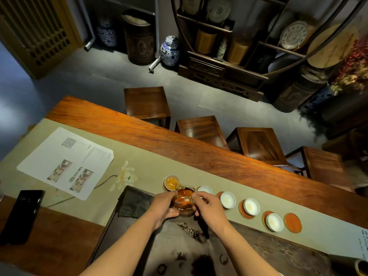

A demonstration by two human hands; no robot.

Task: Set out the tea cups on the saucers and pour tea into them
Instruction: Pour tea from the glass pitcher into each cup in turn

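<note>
**Five cups in a row, tea running into the end one**

Both hands hold the glass pitcher (183, 203) of amber tea, tilted so its spout hangs over the filled cup (172, 182) at the row's left end. The left hand (164, 206) cups the pitcher's side and base, its grip curled round the glass. The right hand (207, 206) pinches the handle side of the pitcher between thumb and fingers.

Just right of the pitcher, four white cups run along the cloth runner (139, 156): the first (205, 189) almost touching the pitcher, then the second (228, 199), third (252, 206) and fourth (274, 222), each on a red saucer. One bare saucer (292, 223) lies just beyond the fourth cup.

Behind the pitcher, the worktop (199, 148) offers a broad wooden strip up to its far edge. Left of the pitcher lie a dark folded cloth (135, 202), a white flower (125, 176), printed sheets (65, 162) and a black phone (22, 216) near the worktop's near edge. Beneath the forearms sits the dark carved tea tray (258, 250).
</note>
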